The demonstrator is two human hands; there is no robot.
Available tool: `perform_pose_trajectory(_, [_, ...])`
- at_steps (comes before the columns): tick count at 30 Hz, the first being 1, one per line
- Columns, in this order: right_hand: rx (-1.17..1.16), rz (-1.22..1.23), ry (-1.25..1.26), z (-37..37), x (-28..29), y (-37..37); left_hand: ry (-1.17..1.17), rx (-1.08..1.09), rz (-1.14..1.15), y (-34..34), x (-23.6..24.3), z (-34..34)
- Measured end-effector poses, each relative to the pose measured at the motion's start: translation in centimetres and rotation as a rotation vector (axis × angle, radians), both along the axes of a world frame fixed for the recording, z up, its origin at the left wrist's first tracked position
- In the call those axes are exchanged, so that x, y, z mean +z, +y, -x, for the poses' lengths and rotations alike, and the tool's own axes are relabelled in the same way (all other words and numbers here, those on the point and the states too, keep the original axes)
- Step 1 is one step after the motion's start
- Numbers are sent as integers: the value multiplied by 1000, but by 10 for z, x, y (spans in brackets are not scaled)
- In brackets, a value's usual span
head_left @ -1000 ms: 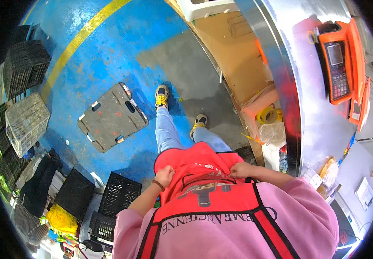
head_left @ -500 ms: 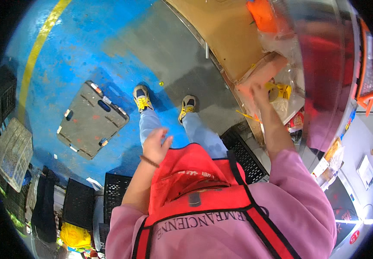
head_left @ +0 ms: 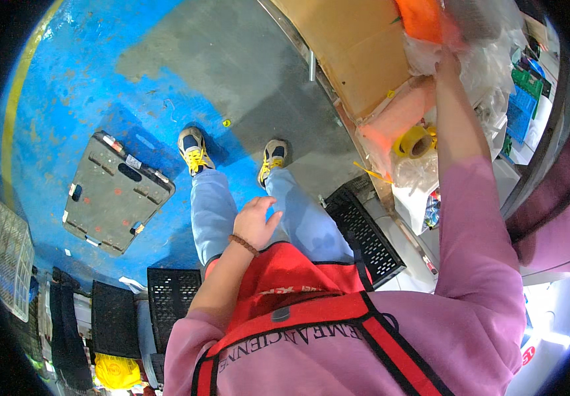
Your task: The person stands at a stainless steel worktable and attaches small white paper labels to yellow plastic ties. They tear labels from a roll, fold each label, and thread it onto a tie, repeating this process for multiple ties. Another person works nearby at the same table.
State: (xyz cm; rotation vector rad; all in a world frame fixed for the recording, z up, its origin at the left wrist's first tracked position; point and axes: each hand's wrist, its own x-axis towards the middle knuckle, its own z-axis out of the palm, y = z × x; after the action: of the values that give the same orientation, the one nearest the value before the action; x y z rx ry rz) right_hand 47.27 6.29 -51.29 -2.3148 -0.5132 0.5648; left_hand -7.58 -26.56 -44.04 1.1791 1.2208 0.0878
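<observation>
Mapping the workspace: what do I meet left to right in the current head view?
Pale mesh crate → gray board with handle slots → left sneaker with yellow laces → left hand → black perforated crate → yellow tape roll → right hand

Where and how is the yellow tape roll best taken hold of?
Probably pinch the yellow tape roll by its rim, from above, with a finger inside the core: its open hole faces the camera, and clear plastic lies by its lower edge.

Left head-worn fisheye, facing steeply down: apron [head_left: 298, 269] close, shoes [head_left: 196, 157] and floor [head_left: 232, 63] farther below.
</observation>
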Motion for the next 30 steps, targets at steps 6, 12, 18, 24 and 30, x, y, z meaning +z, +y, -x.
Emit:
perform_pose_trajectory(6, [-70,-208,149,-10,-40,32,-19,19,-104,23,-1,3])
perform_pose_trajectory(12, [-54,-307,334,-55,-24,54,-71,113,-143,64,4,25])
perform_pose_trajectory(18, [143,-176,-500,110,49,111,-39,96,-134,67,-7,25])
perform_pose_trajectory(24, [456,-130,-685,177,57,108,-39,-20,-46,64,-17,19])
perform_pose_trajectory(30, [777,-145,-164,259,46,-26,-29,8,-31,68,-18,11])
